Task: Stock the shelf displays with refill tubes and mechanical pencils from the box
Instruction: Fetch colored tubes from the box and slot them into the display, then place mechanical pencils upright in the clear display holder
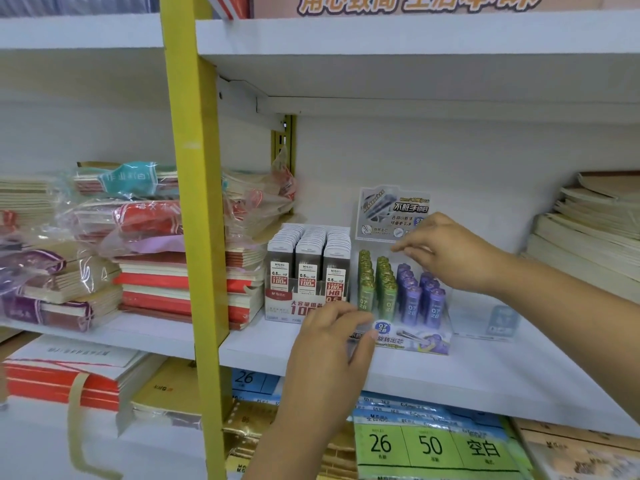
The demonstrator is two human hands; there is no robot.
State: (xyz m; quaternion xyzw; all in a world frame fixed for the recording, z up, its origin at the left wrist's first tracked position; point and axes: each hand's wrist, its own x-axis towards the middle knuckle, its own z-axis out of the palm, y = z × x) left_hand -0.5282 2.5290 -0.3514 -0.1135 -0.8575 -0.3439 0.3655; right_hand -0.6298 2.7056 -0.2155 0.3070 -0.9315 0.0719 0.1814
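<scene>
A cardboard display (429,344) stands on the white middle shelf (485,379). It holds rows of green refill tubes (375,289) and purple refill tubes (420,299). My left hand (329,348) is at the display's front left corner, fingers curled around a blurred, translucent greyish tube (361,336). My right hand (450,251) hovers over the back rows with thumb and fingers pinched together just above the green tubes. Whether anything sits in that pinch is hidden. To the left, a second display (308,271) is packed with grey 0.5 HB lead cases.
A yellow upright post (197,220) divides the shelving. Wrapped notebook stacks (138,237) fill the left bay, and paper stacks (588,233) lie at the far right. A small clear holder with a blue label (498,320) stands right of the display. Loose-leaf packs (433,445) lie on the shelf below.
</scene>
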